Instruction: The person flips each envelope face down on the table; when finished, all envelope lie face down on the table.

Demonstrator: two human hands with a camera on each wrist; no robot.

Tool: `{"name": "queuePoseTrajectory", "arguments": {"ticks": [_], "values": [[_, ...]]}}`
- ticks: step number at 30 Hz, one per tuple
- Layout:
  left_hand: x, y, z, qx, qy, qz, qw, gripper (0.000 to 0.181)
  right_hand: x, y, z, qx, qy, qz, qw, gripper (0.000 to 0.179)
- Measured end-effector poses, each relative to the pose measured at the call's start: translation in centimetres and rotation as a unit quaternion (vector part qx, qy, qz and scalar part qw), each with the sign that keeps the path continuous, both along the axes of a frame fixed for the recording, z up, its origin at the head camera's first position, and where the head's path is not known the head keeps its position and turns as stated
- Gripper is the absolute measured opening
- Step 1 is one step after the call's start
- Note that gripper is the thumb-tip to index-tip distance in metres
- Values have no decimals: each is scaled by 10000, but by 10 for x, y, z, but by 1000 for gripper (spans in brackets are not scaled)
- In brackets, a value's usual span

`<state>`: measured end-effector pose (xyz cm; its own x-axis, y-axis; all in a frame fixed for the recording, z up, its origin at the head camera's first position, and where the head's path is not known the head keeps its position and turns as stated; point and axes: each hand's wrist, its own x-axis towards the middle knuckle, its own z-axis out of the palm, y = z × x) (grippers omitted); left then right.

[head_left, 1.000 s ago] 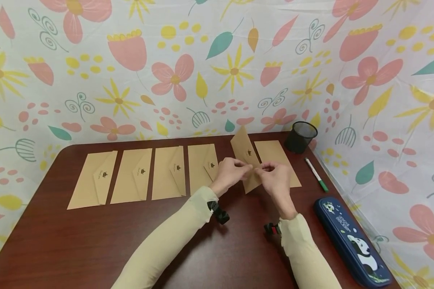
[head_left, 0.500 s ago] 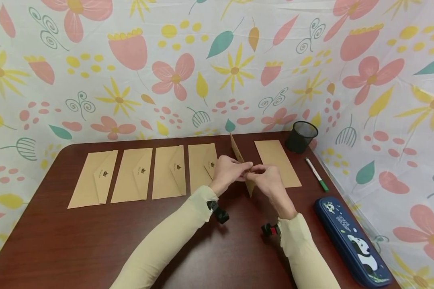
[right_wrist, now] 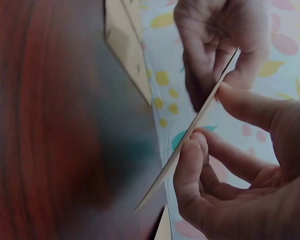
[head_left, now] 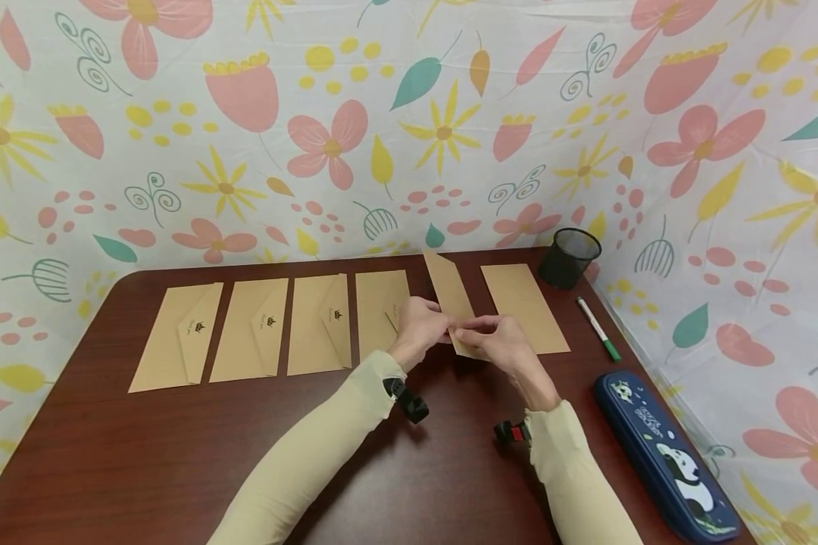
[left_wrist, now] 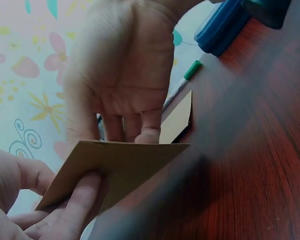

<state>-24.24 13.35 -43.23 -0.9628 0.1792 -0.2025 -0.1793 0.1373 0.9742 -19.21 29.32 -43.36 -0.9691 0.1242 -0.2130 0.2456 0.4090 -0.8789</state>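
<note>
A kraft-paper envelope (head_left: 448, 284) is held up off the table at a tilt, a plain brown face toward the head camera. My left hand (head_left: 419, 329) grips its left edge, thumb and fingers on opposite faces, as the left wrist view shows. My right hand (head_left: 501, 344) pinches the near right part between thumb and fingers. Seen from the right wrist, the envelope (right_wrist: 182, 142) is nearly edge-on. Immediately to the left lies another envelope (head_left: 375, 303), partly behind my left hand; on the right a plain envelope (head_left: 526, 309) lies flat.
Further left, envelopes (head_left: 173, 337) with crown-printed flaps lie in a row on the dark wooden table (head_left: 143, 469). A black mesh pen cup (head_left: 568, 261) stands at the back right corner. Nearer are a green-capped marker (head_left: 597, 328) and a navy panda pencil case (head_left: 664, 454). Patterned cloth borders the table.
The held envelope has turned from its crown-marked side, through edge-on, to a plain face toward the head camera. Both hands have shifted slightly left with it.
</note>
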Motion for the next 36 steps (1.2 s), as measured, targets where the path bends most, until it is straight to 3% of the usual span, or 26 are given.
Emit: {"name": "queuePoseTrajectory", "arguments": {"ticks": [6,14,17,20,22,25,27,32,36], "values": [[-2,-4,-2,154,-131,-8,9998,14,1,10,-9,545,103,-303,9980,51],[-4,-6,-6,139,-485,17,9987,10,0,24,-21,719,-88,-342,9968,63],[-5,-6,-8,-62,-422,-74,9991,14,0,24,-22,766,-58,-340,9965,64],[-6,-6,-10,-629,-213,-371,9971,9,0,23,-22,1008,16,-321,9944,66],[-7,-6,-11,-1107,-72,-632,9918,6,-1,23,-21,1235,-17,-305,9919,70],[-12,-4,-14,-1728,65,-954,9803,29,-7,24,-23,1511,-208,-309,9878,76],[-18,-1,-17,-2083,103,-1098,9718,35,-18,31,-38,1779,-273,-307,9832,80],[-41,11,-45,-2757,427,-1268,9519,19,-47,49,-80,2506,-152,-251,9677,77],[-53,20,-61,-3276,634,-1340,9331,13,-54,52,-91,2841,38,-250,9585,59]]}}
